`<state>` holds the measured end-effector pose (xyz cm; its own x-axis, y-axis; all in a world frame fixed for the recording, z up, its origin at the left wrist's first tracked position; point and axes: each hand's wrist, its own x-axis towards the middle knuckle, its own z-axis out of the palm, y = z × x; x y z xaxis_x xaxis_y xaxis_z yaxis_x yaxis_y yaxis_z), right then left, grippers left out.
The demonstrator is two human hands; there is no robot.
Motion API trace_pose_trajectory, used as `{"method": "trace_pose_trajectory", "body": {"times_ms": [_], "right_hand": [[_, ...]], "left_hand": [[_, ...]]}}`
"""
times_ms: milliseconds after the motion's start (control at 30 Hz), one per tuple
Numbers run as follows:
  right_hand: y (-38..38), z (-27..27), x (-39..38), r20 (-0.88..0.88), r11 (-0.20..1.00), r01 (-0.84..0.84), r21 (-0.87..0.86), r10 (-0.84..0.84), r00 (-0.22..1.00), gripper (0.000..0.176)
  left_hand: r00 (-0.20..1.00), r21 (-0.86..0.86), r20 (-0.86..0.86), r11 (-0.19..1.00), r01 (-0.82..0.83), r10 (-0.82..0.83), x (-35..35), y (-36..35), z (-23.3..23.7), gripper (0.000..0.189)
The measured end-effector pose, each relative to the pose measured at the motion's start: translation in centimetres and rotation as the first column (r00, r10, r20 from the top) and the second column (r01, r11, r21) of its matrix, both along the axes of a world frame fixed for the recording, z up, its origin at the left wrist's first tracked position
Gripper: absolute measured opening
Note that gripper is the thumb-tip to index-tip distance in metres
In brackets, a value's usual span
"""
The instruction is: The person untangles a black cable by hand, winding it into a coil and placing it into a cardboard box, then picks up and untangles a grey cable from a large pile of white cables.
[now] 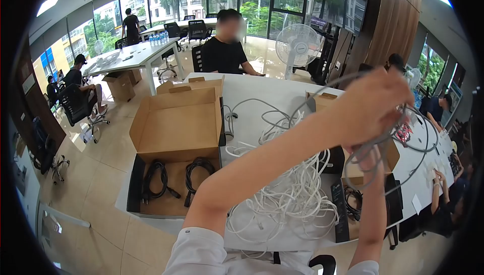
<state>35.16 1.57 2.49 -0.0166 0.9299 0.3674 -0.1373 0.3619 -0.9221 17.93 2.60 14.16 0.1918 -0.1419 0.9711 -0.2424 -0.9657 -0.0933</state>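
Note:
My left hand [377,104] is raised over the right side of the table, its arm crossing in front of me, with the fingers closed around a grey cable [427,150]. Just below it, my right hand [370,159] is closed on the same cable, whose loops hang around both hands. Motion blurs the fingers somewhat. Beneath my left forearm spreads a tangled heap of white cables [297,197]. Grey cable strands run from the heap toward the table's far side. Near my right forearm, a black-sided box [341,212] contains a coiled black cable [354,200].
An open cardboard box [176,123] at left holds two coiled black power cords [156,180]. Across the white table [252,89] sits a person in black [224,55], near a standing fan [297,48]. Other people work at right, around small red items [403,132].

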Motion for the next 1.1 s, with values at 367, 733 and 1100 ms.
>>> {"method": "trace_pose_trajectory", "body": {"times_ms": [367, 733, 1100], "right_hand": [[3.9, -3.2, -11.8, 0.223, 0.976, -0.215, -0.03, 0.216, 0.951, 0.028], [6.8, -3.2, -12.1, -0.054, 0.948, -0.315, 0.05, 0.317, 0.947, 0.031], [6.3, 11.1, 2.1, -0.526, 0.698, -0.426, 0.575, 0.715, 0.461, 0.017]], "left_hand": [[0.949, -0.092, -0.302, 0.988, -0.125, 0.092, -4.8, -1.2, -8.7, 0.024], [0.85, 0.002, -0.037, 0.851, -0.526, 0.525, -9.5, -1.6, -11.8, 0.044], [0.365, -0.021, -0.813, 0.603, -0.797, 0.454, -13.1, 1.7, -19.8, 0.062]]}}
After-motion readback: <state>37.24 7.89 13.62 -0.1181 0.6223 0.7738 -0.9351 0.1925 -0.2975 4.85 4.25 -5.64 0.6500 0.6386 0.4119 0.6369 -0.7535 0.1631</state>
